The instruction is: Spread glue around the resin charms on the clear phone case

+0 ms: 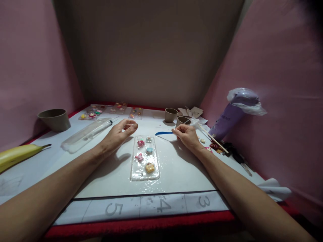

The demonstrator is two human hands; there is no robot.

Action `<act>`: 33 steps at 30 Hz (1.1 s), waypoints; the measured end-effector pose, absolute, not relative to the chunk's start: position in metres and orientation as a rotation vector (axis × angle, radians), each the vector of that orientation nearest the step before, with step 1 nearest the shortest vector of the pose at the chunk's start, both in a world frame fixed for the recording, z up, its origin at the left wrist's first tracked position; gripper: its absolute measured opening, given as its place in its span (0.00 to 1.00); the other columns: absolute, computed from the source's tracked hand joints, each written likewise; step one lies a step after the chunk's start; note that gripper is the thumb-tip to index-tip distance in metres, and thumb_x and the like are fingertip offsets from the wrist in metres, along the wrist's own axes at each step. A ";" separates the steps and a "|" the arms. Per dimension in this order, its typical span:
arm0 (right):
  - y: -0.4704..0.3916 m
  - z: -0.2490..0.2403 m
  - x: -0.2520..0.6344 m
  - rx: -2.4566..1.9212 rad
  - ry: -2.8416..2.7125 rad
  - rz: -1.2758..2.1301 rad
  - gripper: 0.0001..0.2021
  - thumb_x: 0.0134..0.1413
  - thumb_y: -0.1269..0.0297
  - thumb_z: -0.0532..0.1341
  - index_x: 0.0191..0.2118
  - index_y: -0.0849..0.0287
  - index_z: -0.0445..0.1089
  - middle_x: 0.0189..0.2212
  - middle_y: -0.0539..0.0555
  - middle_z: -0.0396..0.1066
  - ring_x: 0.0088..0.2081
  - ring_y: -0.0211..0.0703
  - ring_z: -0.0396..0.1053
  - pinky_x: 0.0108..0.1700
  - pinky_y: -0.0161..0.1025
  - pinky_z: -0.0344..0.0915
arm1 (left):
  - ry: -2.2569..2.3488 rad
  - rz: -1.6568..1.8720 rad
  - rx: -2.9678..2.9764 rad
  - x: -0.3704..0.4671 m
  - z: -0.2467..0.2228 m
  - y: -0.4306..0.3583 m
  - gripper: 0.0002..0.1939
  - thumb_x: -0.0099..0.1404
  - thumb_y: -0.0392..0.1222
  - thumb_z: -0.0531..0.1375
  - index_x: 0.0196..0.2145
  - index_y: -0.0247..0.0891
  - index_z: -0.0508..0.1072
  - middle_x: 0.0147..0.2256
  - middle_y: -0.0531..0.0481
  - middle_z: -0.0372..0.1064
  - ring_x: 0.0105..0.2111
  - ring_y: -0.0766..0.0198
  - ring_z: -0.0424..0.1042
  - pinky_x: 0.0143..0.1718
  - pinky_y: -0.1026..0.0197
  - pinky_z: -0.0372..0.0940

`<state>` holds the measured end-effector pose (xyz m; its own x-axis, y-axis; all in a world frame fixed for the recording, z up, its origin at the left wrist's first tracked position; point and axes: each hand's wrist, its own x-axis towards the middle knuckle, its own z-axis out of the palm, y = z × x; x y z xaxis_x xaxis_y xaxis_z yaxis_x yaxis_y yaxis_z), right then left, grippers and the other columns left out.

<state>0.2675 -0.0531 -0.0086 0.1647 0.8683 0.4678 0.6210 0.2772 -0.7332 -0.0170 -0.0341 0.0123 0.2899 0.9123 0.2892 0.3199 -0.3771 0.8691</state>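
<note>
A clear phone case lies flat on the white board, coated in something wet and glossy. Several small charms are set on it, among them a pink rabbit-like charm and a yellow toast-like charm. Between its fingertips my right hand pinches a small blue plastic spatula. The blade points left, just beyond the case's far right corner. My left hand hovers near the far left corner, fingers loosely curled and holding nothing.
Left are a banana, an oval cup and a large syringe in plastic. Other decorated cases lie behind. Right are small cups, a wooden stick, loose charms and a purple bag.
</note>
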 end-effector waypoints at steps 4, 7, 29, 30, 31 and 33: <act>-0.050 -0.013 0.268 -1.401 -1.481 0.255 0.15 0.49 0.55 0.60 0.19 0.58 0.65 0.15 0.48 0.64 0.19 0.35 0.58 0.27 0.35 0.55 | 1.115 1.068 1.854 -0.017 0.013 -0.035 0.29 0.58 0.66 0.57 0.46 0.39 0.69 0.45 0.41 0.71 0.48 0.48 0.68 0.52 0.43 0.59; -0.050 -0.013 0.267 -1.456 -1.516 0.186 0.15 0.51 0.55 0.60 0.20 0.58 0.67 0.16 0.49 0.66 0.21 0.36 0.61 0.28 0.35 0.56 | 1.115 1.068 1.850 -0.017 0.013 -0.034 0.30 0.58 0.66 0.56 0.46 0.39 0.69 0.45 0.40 0.71 0.49 0.48 0.68 0.52 0.43 0.58; -0.051 -0.009 0.272 -1.525 -1.593 0.179 0.13 0.47 0.58 0.60 0.18 0.58 0.67 0.16 0.49 0.66 0.20 0.36 0.59 0.26 0.36 0.53 | 1.106 1.064 1.879 -0.018 0.011 -0.032 0.29 0.59 0.64 0.56 0.47 0.39 0.69 0.44 0.40 0.71 0.47 0.49 0.69 0.51 0.44 0.60; -0.051 -0.009 0.273 -1.527 -1.612 0.185 0.13 0.47 0.58 0.60 0.17 0.58 0.67 0.15 0.49 0.66 0.21 0.36 0.59 0.26 0.36 0.53 | 1.107 1.066 1.882 -0.018 0.011 -0.032 0.29 0.59 0.64 0.56 0.47 0.38 0.70 0.44 0.40 0.72 0.47 0.49 0.69 0.50 0.45 0.61; -0.052 -0.008 0.273 -1.530 -1.625 0.193 0.13 0.47 0.59 0.61 0.17 0.58 0.67 0.15 0.49 0.66 0.21 0.36 0.59 0.26 0.35 0.53 | 1.109 1.067 1.884 -0.018 0.011 -0.032 0.29 0.59 0.64 0.56 0.47 0.38 0.70 0.43 0.40 0.72 0.47 0.49 0.69 0.50 0.45 0.61; -0.052 -0.007 0.273 -1.535 -1.640 0.209 0.12 0.46 0.59 0.61 0.17 0.58 0.67 0.15 0.49 0.66 0.21 0.36 0.59 0.26 0.35 0.53 | 1.113 1.067 1.885 -0.018 0.011 -0.033 0.29 0.59 0.65 0.56 0.47 0.38 0.70 0.43 0.40 0.72 0.47 0.49 0.69 0.50 0.45 0.61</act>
<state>0.2733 -0.0524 -0.0067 0.1229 0.8796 0.4596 0.7359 0.2300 -0.6369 -0.0176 -0.0326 0.0114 0.2943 0.9073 0.3003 0.3386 -0.3929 0.8550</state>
